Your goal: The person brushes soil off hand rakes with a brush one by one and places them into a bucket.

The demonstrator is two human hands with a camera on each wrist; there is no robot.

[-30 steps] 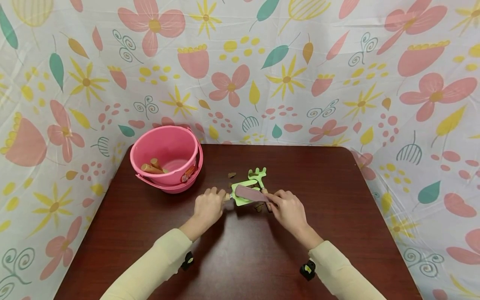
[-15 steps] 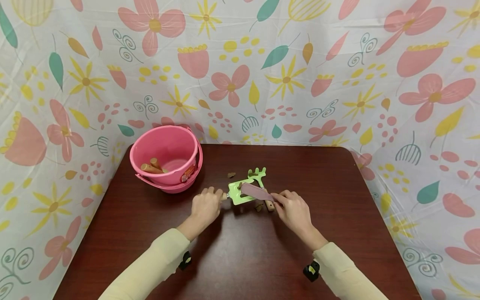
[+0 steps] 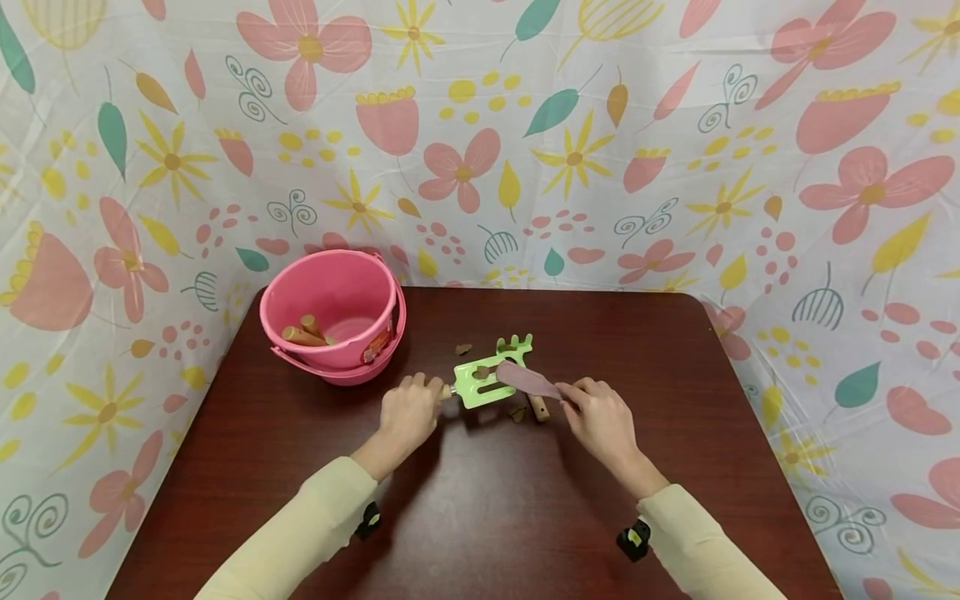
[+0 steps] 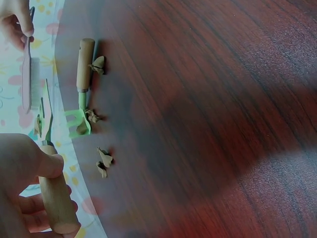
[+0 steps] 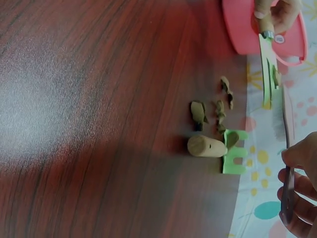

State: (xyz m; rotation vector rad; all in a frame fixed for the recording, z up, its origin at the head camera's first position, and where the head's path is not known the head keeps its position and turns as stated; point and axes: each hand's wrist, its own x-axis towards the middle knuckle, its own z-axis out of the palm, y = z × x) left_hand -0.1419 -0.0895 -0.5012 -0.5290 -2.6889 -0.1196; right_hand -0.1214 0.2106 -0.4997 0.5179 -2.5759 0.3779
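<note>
My left hand (image 3: 408,417) grips the wooden handle of a green slotted garden shovel (image 3: 467,392), raised above the table. A dry leaf (image 3: 482,372) lies on its blade. In my right hand (image 3: 603,425) is a mauve brush (image 3: 525,380), pinched by the handle; its pale bristles (image 4: 34,84) show in the left wrist view. The brush head overlaps the shovel's far end in the head view; a small gap appears between them in the left wrist view. Below lies a green hand rake (image 3: 516,343) with a wooden handle (image 4: 85,64), partly hidden by the shovel and brush.
Several dry leaves (image 5: 198,113) lie on the dark wooden table (image 3: 480,517) around the rake. A pink bucket (image 3: 330,271) stands at the back left, with wooden handles (image 3: 303,337) inside it. A flowered cloth (image 3: 600,233) hangs behind the table.
The brush and my right hand have moved right, from the shovel's middle to its far end. My left hand has shifted slightly left with the shovel, uncovering the leaf on it.
</note>
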